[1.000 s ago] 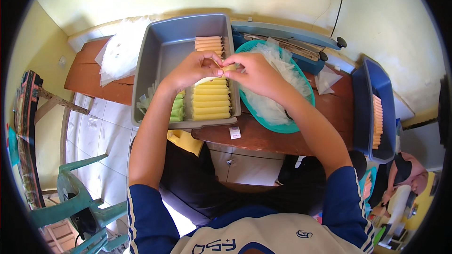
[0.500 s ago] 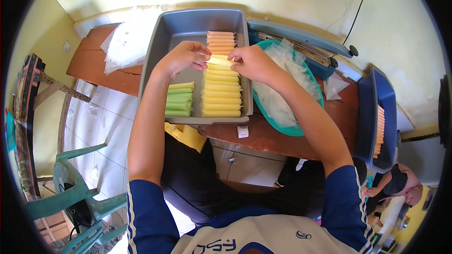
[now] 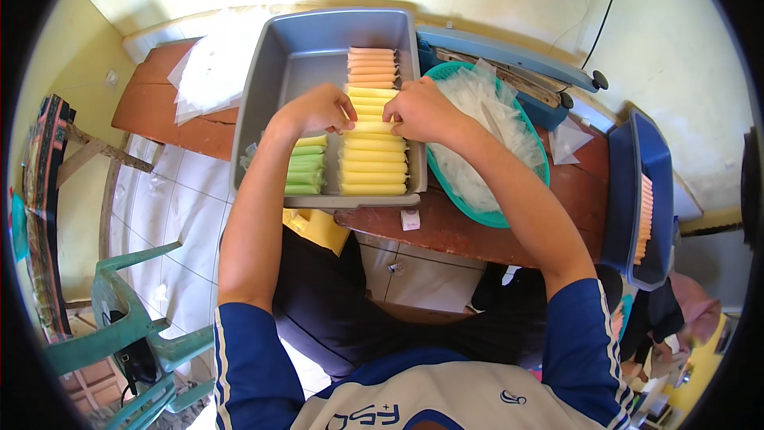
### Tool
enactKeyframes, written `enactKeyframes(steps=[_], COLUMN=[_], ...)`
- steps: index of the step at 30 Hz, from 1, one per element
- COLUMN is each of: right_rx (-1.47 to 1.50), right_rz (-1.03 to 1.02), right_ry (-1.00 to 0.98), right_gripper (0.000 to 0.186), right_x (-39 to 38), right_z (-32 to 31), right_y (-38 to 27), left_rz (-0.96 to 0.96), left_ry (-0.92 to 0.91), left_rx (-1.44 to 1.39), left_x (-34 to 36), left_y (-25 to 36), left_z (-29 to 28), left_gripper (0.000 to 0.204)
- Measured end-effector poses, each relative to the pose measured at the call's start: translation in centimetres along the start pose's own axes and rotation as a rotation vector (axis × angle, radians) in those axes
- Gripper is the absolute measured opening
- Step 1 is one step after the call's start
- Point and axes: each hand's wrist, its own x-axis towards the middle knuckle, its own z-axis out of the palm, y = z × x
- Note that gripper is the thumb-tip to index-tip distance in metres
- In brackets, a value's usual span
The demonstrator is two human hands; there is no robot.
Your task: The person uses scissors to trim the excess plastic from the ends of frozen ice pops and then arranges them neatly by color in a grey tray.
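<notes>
Inside a grey tub (image 3: pixel 278 64), a column of slim yellow tubes (image 3: pixel 372 167) lies stacked side by side, apparently wrapped in clear plastic. My left hand (image 3: pixel 320 108) is curled at the left end of one yellow tube (image 3: pixel 371 127) in this column. My right hand (image 3: pixel 426 110) pinches that tube's right end, so it lies level between both hands. Peach-coloured tubes (image 3: pixel 372 64) continue the column at the far end. A shorter stack of green tubes (image 3: pixel 304 171), topped with a yellow-green one, sits at the near left, partly behind my left forearm.
Right of the tub stands a turquoise basket (image 3: pixel 535 183) of clear plastic bags, before a blue long-armed device (image 3: pixel 509 60). A blue tub (image 3: pixel 621 215) holds more peach tubes. Plastic sheets (image 3: pixel 219 72) lie left on the brown table (image 3: pixel 151 107). A green chair (image 3: pixel 119 318) and another person (image 3: pixel 660 318) are nearby.
Both hands have come down toward me with the yellow tube, from above the column to within it. The tube now lies in line with the others.
</notes>
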Motion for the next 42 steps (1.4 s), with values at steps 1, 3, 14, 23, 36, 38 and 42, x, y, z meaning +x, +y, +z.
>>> enactKeyframes(steps=[1,3,14,23,36,38,42], right_rx=[-0.002,-0.008,-0.049,0.048,-0.080,-0.088,-0.068], right_rz=[-0.015,-0.019,-0.076,-0.071,-0.010,-0.005,-0.020], right_ry=[-0.004,-0.024,-0.056,-0.047,-0.101,-0.127,-0.134], right_gripper=[0.019,0.019,0.028,0.017,0.019,0.019,0.020], right_x=[0.0,-0.1,-0.5,-0.4,0.3,0.3,0.1], right_z=[-0.1,-0.3,0.6,0.4,0.3,0.0,-0.3], right_y=[-0.1,-0.1,0.0,0.1,-0.9,-1.1,-1.1], left_rz=[-0.007,-0.015,0.022,0.003,0.056,0.079,0.072], left_ry=[-0.001,-0.003,-0.042,-0.022,0.006,0.005,0.008], left_rx=[0.003,0.008,0.020,-0.028,0.001,-0.005,-0.013], left_x=[-0.2,-0.2,-0.1,-0.5,-0.5,-0.6,-0.6], left_y=[0.1,0.2,-0.2,-0.1,0.1,0.1,0.0], left_z=[0.0,0.1,0.1,0.0,0.0,0.1,0.2], left_gripper=[0.017,0.017,0.017,0.031,0.031,0.032,0.032])
